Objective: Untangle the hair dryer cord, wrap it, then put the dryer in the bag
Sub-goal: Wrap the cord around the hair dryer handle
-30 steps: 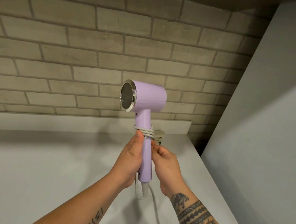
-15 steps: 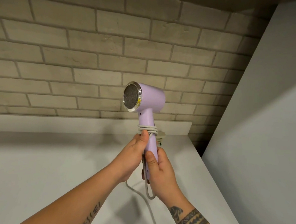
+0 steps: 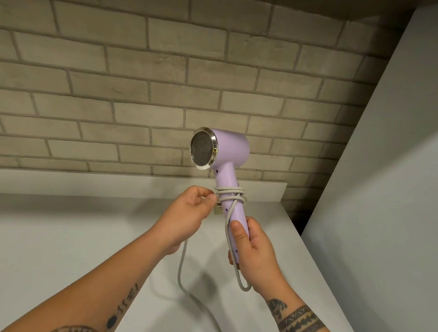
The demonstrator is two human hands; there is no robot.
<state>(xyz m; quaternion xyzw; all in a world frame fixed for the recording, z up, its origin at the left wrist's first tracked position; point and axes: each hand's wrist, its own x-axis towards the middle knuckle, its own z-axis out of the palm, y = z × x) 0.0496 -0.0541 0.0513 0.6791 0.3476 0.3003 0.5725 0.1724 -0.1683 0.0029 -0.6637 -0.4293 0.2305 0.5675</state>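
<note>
Wearing cord (image 3: 228,193) coils, lilac dryer (image 3: 223,155) (upright).

Wide counter (image 3: 52,232) runs from 7 round to 9 o'clock, plenty of room to swing through there. Brick wall (image 3: 115,80) blocks 10 to 1, grey panel (image 3: 391,204) shuts off 2 to 4. At centre the dryer (image 3: 229,151) is held up, its cord (image 3: 180,266) looping down at 6 across the counter.
</note>
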